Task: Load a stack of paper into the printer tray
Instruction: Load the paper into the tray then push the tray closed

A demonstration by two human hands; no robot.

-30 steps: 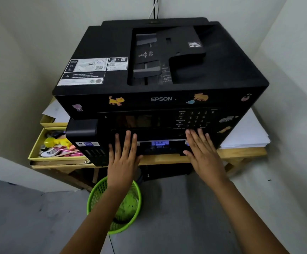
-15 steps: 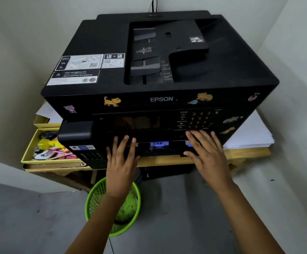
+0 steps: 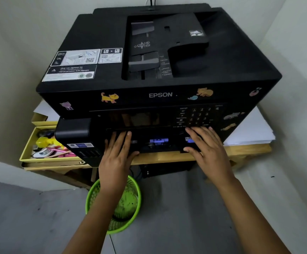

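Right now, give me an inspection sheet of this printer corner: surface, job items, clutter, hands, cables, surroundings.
Surface: light wooden table carrying the printer.
Job's things: large black Epson printer with cat stickers; white paper stack on the table to its right; no paper in either hand.
Clutter: yellow open box of small pink and yellow items left of the printer; green mesh wastebasket on the floor.
Hands: left hand and right hand flat, fingers straight, against the printer's lower front.
Cables: black and white cables behind the printer.
Surroundings: pale walls, grey floor.
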